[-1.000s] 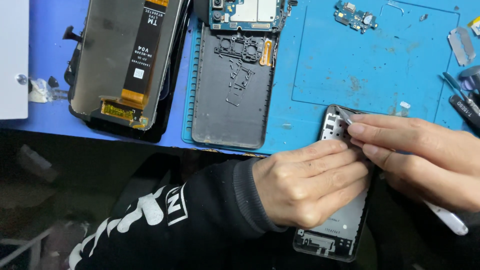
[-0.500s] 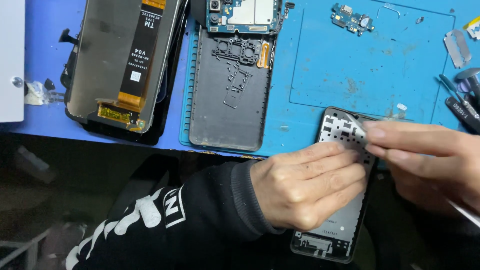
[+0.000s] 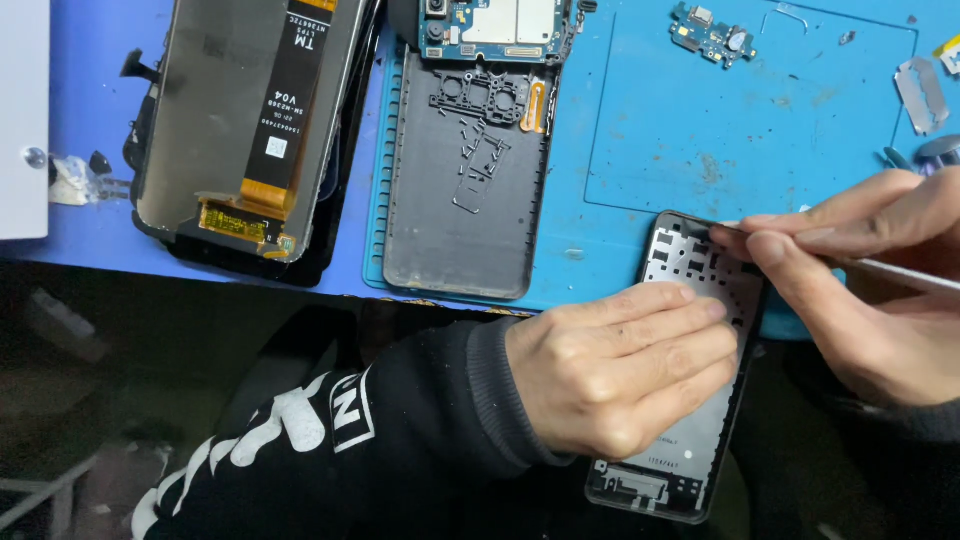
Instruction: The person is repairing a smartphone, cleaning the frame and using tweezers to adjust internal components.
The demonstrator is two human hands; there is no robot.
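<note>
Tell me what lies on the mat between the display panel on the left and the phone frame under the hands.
In the head view, the dark grey back cover lies between the display panel and the phone frame, inner side up on the blue mat.

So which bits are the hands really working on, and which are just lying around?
In use:
- phone frame, held down by the left hand
- thin tool in the right hand, tip at the frame's top corner

Just lying about:
- grey back cover
- screen panel, face down
- circuit board
- small board
- razor blade
</note>
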